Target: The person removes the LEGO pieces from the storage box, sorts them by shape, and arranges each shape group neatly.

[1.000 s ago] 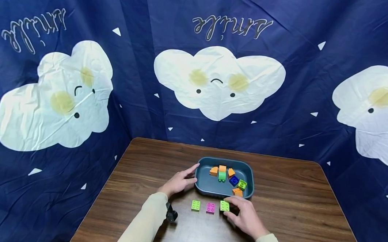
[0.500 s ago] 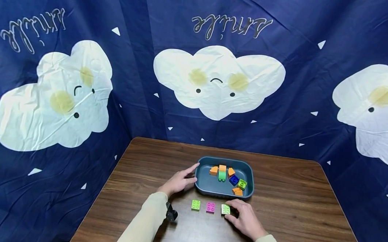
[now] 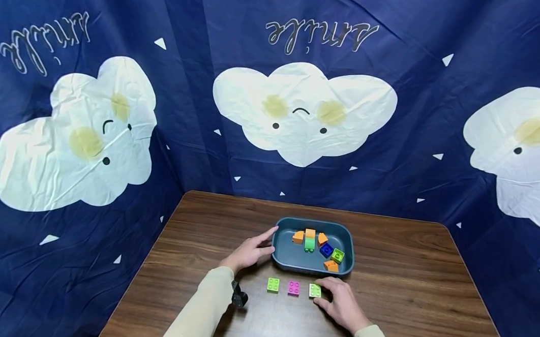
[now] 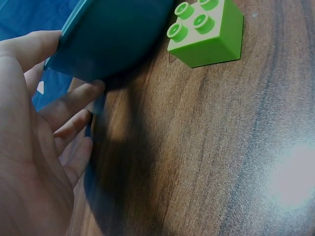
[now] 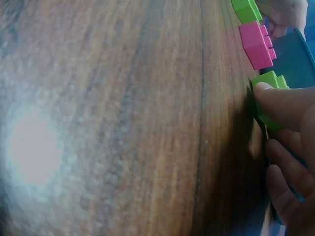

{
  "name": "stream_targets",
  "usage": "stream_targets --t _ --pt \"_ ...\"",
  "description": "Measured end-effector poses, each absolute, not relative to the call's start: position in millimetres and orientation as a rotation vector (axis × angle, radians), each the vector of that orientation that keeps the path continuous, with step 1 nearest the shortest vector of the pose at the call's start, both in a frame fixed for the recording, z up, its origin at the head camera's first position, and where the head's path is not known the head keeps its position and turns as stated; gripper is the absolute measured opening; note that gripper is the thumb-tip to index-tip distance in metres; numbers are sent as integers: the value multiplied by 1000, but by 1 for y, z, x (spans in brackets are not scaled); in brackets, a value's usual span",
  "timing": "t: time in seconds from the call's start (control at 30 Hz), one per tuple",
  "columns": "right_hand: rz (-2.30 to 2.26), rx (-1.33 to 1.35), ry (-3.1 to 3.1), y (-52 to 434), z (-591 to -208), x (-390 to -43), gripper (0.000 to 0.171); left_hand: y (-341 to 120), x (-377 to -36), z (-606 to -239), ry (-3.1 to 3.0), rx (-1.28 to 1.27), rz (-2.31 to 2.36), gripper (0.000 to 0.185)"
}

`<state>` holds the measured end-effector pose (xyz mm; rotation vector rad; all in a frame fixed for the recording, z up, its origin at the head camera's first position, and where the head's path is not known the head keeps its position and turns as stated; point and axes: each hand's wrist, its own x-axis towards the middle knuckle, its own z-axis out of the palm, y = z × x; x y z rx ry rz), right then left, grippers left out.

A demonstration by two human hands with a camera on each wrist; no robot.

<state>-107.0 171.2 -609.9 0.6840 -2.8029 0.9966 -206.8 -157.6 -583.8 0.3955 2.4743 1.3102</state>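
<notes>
A dark teal tray (image 3: 348,244) sits on the wooden table (image 3: 406,277) and holds several orange, green and blue bricks. In front of it lie three bricks in a row: a green brick (image 3: 272,284), a pink brick (image 3: 293,288) and a pale green brick (image 3: 315,290). My right hand (image 3: 338,302) pinches the pale green brick (image 5: 268,83) on the table. My left hand (image 3: 249,251) lies with straight fingers against the tray's left wall (image 4: 106,44). The left wrist view shows the green brick (image 4: 206,32) close by.
A blue curtain with white clouds (image 3: 302,114) surrounds the table on three sides. A small black object (image 3: 239,298) lies by my left sleeve. Bare wood stretches to the right of the tray and along the table's far edge.
My right hand set the pale green brick down flat in line with the other two and drew slightly toward me. The left hand has not moved.
</notes>
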Motion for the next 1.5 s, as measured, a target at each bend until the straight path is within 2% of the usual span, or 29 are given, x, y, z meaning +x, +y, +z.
stream_targets --t 1.5 --pt "1013 644 -2892 170 -608 -107 38 -157 -205 -582 2467 379 1318 65"
